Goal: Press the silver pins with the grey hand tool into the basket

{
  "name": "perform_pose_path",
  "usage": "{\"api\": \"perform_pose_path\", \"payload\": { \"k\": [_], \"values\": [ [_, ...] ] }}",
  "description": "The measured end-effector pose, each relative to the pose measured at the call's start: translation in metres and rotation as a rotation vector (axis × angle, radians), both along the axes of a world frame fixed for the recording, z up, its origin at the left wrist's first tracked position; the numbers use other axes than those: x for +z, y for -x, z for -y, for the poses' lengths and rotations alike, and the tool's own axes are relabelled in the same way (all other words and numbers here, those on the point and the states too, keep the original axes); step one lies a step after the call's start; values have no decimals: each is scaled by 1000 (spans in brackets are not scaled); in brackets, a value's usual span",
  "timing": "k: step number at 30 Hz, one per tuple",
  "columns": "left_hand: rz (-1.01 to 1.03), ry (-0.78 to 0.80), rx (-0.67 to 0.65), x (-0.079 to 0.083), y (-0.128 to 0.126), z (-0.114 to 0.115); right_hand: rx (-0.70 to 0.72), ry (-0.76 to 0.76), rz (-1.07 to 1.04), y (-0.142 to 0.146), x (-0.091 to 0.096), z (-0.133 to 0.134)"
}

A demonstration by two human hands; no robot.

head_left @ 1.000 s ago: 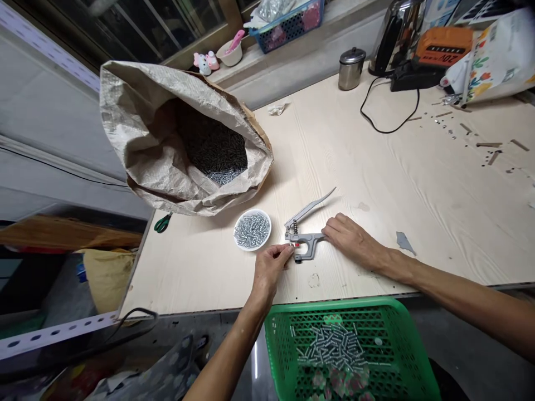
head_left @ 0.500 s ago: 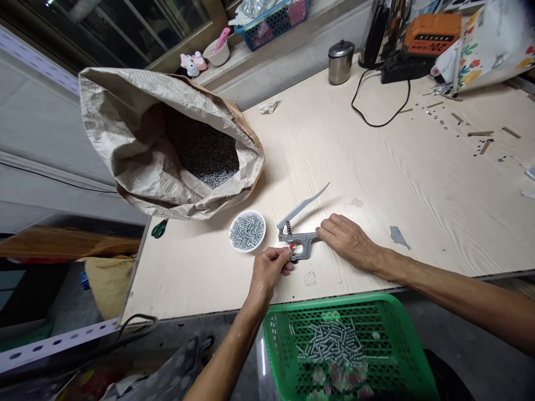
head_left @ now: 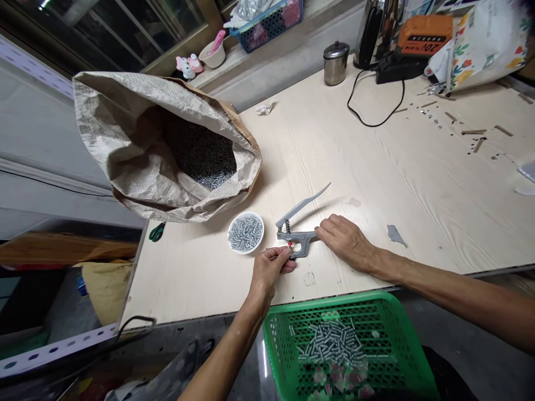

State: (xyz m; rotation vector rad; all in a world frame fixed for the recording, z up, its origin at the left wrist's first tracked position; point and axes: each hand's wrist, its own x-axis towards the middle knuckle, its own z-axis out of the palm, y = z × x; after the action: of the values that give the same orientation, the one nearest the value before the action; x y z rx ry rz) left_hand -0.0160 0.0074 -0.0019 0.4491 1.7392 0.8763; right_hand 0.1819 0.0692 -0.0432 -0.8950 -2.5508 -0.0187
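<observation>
Grey snap-fastener pliers lie on the table, with the long upper lever raised and a black coil spring beneath it. My right hand is closed on the end of the lower handle. At the jaw, by a small red part, the fingertips of my left hand are pinched together. What they hold, if anything, is hidden. A white bowl of small silver springs stands just left of the pliers. In front, below the table edge, a green basket holds silver spring-like pieces.
A large woven sack, full of small metal pieces, stands open at the back left. Dark green-handled scissors lie by the left edge. Behind are a metal canister, a black cable and an orange battery pack. A grey scrap lies right.
The camera view has shifted slightly. Both hands keep their places at the pliers, and the lever stays raised.
</observation>
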Motion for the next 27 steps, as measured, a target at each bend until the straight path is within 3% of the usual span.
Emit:
{"api": "perform_pose_path", "payload": {
  "k": [4, 18, 27],
  "values": [
    [-23, -2, -57, 1, 0, 2, 11, -8, -6, 0, 0, 1],
    [-8, 365, -426, 16, 17, -21, 16, 121, -70, 6, -16, 3],
    [10, 381, -401, 10, 19, -21, 96, 269, 13, -4, -2, -10]
  ]
}}
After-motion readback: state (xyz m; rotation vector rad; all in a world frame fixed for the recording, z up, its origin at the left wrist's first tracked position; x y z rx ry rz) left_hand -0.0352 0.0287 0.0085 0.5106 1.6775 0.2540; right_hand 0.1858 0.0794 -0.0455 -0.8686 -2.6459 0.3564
